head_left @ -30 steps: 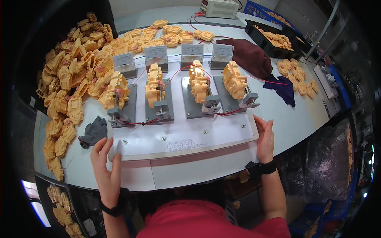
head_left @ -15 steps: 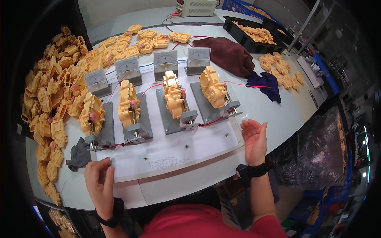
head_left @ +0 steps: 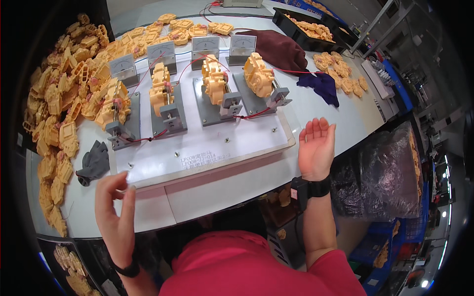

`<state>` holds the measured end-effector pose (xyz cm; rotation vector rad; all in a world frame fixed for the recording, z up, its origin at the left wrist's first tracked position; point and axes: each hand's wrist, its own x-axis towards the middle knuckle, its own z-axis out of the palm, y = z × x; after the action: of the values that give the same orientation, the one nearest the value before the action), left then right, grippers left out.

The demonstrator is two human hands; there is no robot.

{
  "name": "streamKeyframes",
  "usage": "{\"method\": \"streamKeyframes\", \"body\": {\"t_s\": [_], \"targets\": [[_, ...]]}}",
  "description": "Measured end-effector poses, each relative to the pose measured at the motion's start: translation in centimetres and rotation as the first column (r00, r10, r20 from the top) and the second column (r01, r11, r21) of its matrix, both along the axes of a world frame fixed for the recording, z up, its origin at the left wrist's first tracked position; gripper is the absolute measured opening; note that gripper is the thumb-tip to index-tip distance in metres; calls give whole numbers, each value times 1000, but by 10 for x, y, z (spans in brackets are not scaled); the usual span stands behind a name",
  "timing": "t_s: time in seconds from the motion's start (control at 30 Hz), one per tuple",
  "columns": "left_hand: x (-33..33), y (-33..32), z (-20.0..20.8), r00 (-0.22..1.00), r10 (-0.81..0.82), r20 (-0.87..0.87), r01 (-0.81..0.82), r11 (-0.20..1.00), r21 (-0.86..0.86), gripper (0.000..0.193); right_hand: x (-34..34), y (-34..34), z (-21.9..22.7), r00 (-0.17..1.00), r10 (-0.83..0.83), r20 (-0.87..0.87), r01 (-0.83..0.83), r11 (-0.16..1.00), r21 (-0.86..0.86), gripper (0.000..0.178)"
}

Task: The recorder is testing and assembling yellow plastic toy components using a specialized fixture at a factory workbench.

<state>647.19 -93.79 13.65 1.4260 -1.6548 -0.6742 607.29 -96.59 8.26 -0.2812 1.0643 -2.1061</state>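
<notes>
My left hand (head_left: 116, 212) hovers at the left front corner of a white board (head_left: 237, 160). Its fingers are curled but apart from the thumb, with nothing between them. Palm turned up beside the board's right edge, my right hand (head_left: 316, 150) is open, fingers loosely bent and holding nothing. On the board stand several grey test fixtures (head_left: 170, 118), each carrying a yellow plastic housing (head_left: 161, 91) with red wires. Behind them is a row of analog meters (head_left: 162, 56). A crumpled grey cloth (head_left: 94, 162) lies near my left hand.
Loose yellow housings (head_left: 59, 98) are heaped along the left side and back of the table. A brown cloth (head_left: 274, 49) and a dark blue cloth (head_left: 321, 88) lie right of the meters. Black bins (head_left: 281, 22) with yellow parts stand at the far right, above a dark plastic bag (head_left: 375, 172).
The view has tilted, so the board and fixtures sit higher in the picture. My right hand's fingers point more upward, and both hands stay near the board's front corners, holding nothing.
</notes>
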Motion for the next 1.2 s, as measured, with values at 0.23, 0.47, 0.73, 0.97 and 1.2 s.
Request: {"method": "streamKeyframes", "body": {"t_s": [0.23, 0.47, 0.73, 0.97, 1.2], "targets": [[-121, 13, 7, 583, -640, -500, 781, 611, 128, 78, 93, -39, 98, 946, 140, -293, -230, 926, -298, 40], [-160, -7, 18, 311, -274, -910, 811, 575, 104, 53, 116, -71, 116, 720, 171, -672, -365, 918, -157, 41], [-143, -28, 6, 152, -138, -979, 926, 367, 91, 42, 121, -80, 119, 409, -137, -902, -228, 942, -246, 20], [-132, -46, -8, 26, -154, -988, 969, 246, -13, 42, 132, -77, 129, -207, -374, -904, 92, 912, -399, 16], [-122, -56, 9, 90, -312, -946, 979, 203, 26, 44, 137, -75, 125, 702, 58, -709, -295, 931, -216, 21]]}}
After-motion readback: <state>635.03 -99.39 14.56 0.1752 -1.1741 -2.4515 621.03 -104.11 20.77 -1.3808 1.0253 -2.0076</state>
